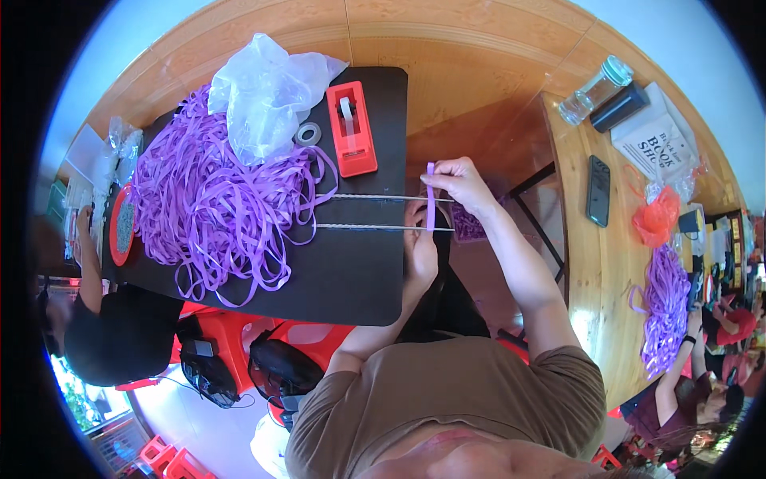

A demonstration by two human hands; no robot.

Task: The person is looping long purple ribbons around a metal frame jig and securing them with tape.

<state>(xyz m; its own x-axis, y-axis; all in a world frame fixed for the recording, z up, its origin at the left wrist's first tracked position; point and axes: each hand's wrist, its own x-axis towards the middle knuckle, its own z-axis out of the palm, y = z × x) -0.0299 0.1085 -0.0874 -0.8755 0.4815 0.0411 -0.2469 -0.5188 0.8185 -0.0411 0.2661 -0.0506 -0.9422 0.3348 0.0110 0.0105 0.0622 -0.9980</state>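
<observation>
Two thin metal rods (363, 227) stick out side by side past the right edge of the black table (351, 287). A short length of purple ribbon (431, 209) lies across both rods near their free ends. My right hand (464, 184) pinches the far end of this ribbon between thumb and fingers. At the near rod my left hand (421, 249) is closed around the ribbon's lower part, with some fingers hidden behind the rods. A big tangled heap of purple ribbon (215, 191) covers the rods' other ends on the table.
Beyond the heap lie a clear plastic bag (267, 96), a tape roll (308, 134) and a red tape dispenser (352, 132). A red dish (120, 239) stands at left beside another person (120, 335). A wooden table (586, 303) at right holds a phone (598, 191) and bottle (594, 92).
</observation>
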